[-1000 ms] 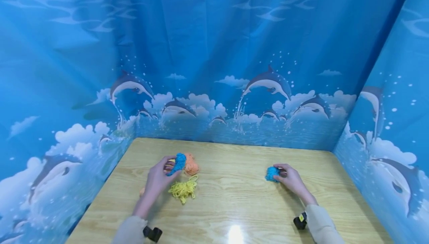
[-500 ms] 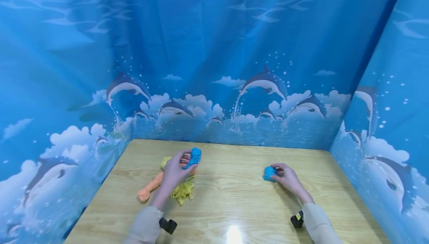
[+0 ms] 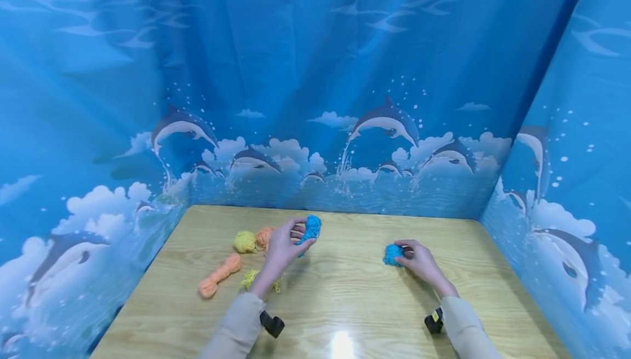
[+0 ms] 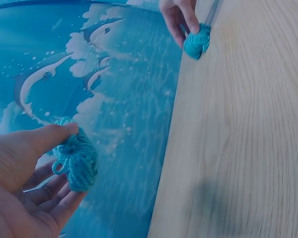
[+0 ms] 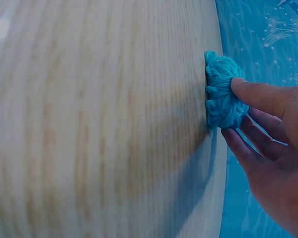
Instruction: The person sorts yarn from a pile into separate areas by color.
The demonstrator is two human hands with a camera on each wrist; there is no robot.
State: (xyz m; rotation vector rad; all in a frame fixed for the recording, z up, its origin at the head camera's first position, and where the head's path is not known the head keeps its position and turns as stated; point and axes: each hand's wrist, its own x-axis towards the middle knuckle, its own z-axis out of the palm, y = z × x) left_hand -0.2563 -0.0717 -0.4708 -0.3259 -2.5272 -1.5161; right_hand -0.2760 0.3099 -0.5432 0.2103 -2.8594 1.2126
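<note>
My left hand (image 3: 282, 248) pinches a bundle of blue yarn (image 3: 311, 228) between thumb and fingers, above the middle of the table. In the left wrist view this yarn bundle (image 4: 78, 158) shows loose loops, with the thumb on top and the fingers below. On the right side, my right hand (image 3: 421, 260) holds a second blue yarn bundle (image 3: 393, 255) by its edge. The right wrist view has that bundle (image 5: 223, 91) right at the table surface, the thumb on one side and the fingertips on the other.
Left of my left hand lie a long orange yarn skein (image 3: 219, 275), a yellow yarn ball (image 3: 244, 242) and an orange yarn ball (image 3: 264, 237). Loose yellow yarn (image 3: 249, 278) is partly hidden under my left forearm. A dolphin-print curtain (image 3: 315, 101) surrounds the wooden table (image 3: 340, 293).
My left hand has carried its blue yarn rightward, away from the orange and yellow yarn, uncovering them. The right hand with its bundle has stayed nearly in place.
</note>
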